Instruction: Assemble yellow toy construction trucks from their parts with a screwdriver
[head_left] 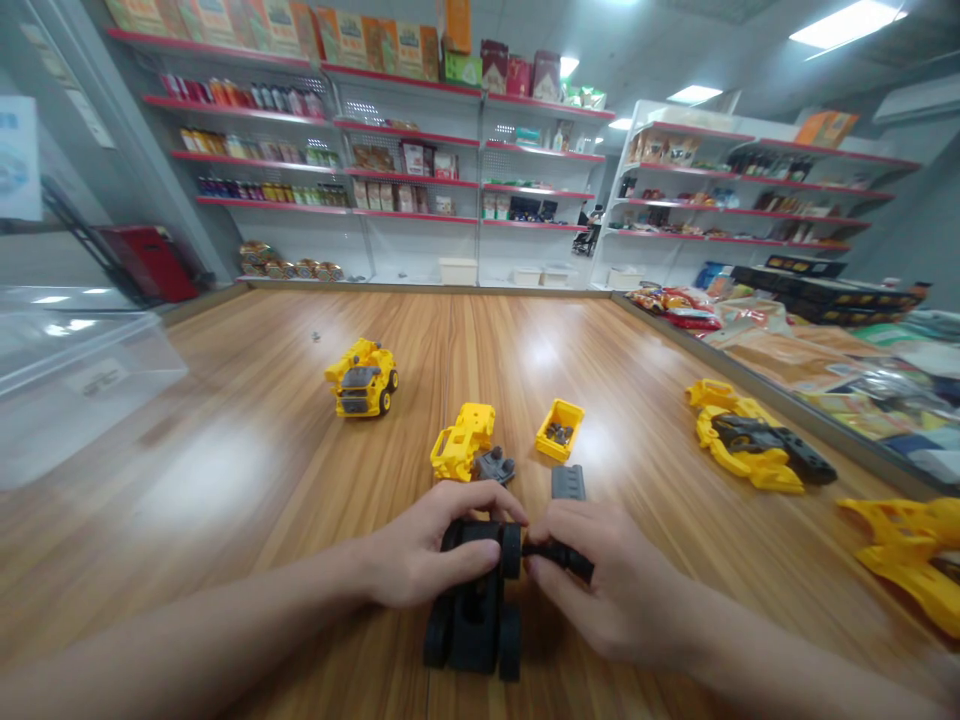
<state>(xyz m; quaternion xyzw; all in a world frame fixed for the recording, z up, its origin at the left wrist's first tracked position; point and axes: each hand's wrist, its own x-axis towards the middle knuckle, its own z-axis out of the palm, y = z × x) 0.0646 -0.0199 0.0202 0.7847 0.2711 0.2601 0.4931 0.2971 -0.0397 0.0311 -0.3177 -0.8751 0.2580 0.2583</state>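
From where I sit, I judge the work to be partway along. On the wood-grain bench (pixel 495 340), a yellow-and-grey plastic toy truck (pixel 362 378) with black wheels looks whole, while a black plastic four-wheeled chassis (pixel 474 630) has no body on it. A yellow plastic cab shell (pixel 465 440), a ridged grey plastic plate (pixel 568 482) and a yellow open-topped plastic bin (pixel 553 447) of small loose pieces lie apart just beyond it, so these look unattached.

I have the chassis low and central, wheels showing. My left hand (pixel 442 545) is curled around its far end, thumb pressed on top. My right hand (pixel 604 565) is pinched narrow on a slim black tool-like piece (pixel 559 555) beside the far wheel; I cannot tell whether its tip touches.
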